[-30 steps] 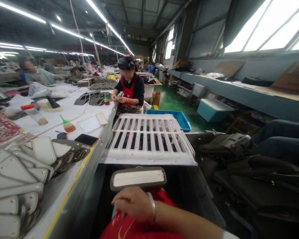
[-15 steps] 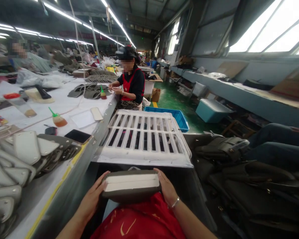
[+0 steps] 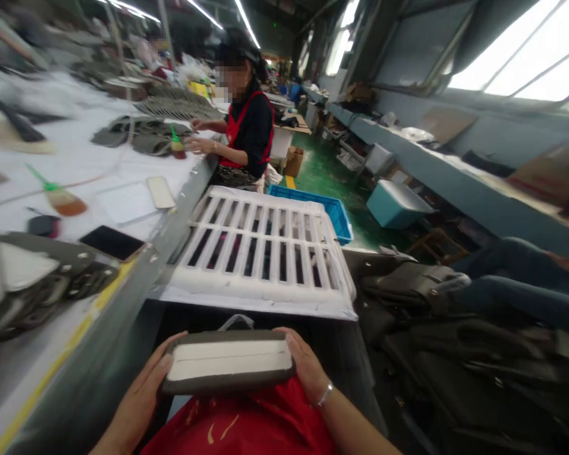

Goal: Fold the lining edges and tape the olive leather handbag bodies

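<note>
Between my two hands, just above the red apron (image 3: 246, 420) on my lap, is a dark grey-green wrapped block with a white inner face (image 3: 230, 357). A thin dark line runs along the white face. My left hand (image 3: 146, 379) grips its left end, fingers along the side. At the other end my right hand (image 3: 308, 366) closes on the edge, a bracelet at its wrist. The underside of the block is hidden. Directly beyond it stands a white slatted rack (image 3: 260, 253).
On the table at left lie dark flap pieces with white parts (image 3: 42, 278), a phone (image 3: 112, 242) and a glue bottle (image 3: 66, 201). A co-worker in a red apron (image 3: 246, 126) works at the table's edge. Dark bags (image 3: 412, 284) are heaped at right; a blue crate (image 3: 339, 218) is behind the rack.
My view has swung, so the table and rack appear further left. The block has tilted, showing more of its white face. Both hands still hold it. The co-worker's hands have moved lower over the table.
</note>
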Available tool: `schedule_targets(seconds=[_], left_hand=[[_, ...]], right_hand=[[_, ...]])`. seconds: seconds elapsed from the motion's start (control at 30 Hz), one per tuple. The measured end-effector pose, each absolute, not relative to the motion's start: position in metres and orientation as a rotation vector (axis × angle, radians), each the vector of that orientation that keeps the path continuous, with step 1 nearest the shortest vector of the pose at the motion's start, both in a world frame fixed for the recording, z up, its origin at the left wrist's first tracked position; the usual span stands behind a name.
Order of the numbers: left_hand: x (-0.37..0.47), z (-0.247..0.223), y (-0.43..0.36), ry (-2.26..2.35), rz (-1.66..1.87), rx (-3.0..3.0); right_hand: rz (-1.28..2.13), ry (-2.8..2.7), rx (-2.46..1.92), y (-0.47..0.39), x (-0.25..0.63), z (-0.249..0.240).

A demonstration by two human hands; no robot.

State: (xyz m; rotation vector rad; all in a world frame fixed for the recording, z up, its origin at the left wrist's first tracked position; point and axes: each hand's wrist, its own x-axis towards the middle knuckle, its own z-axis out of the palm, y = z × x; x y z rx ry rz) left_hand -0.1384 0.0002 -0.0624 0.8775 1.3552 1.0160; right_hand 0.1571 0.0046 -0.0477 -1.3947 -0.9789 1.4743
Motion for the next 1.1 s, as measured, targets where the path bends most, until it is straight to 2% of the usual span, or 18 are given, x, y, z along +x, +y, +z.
schedule_targets(seconds=[0.23,0.43,0.7,1.1], left_hand=[[-0.128,-0.069,0.012,1.191,1.124,1.078],[-0.135,-0.057,-0.009,1.217,1.087,0.935],[-0.142,-0.065,-0.002,1.186,1.012,0.746],[-0.147,-0.073,0.005,1.18,1.033,0.747]], right_hand=[[1.48,-1.124,-1.613,0.017,0.193,-0.039],[1.576,-1.145,-1.423,0.004,0.169,-0.01],[1.531,-0.909,-1.328,0.002,0.16,-0.031],[1.637,-0.899,-1.395,0.014,0.162,-0.025]])
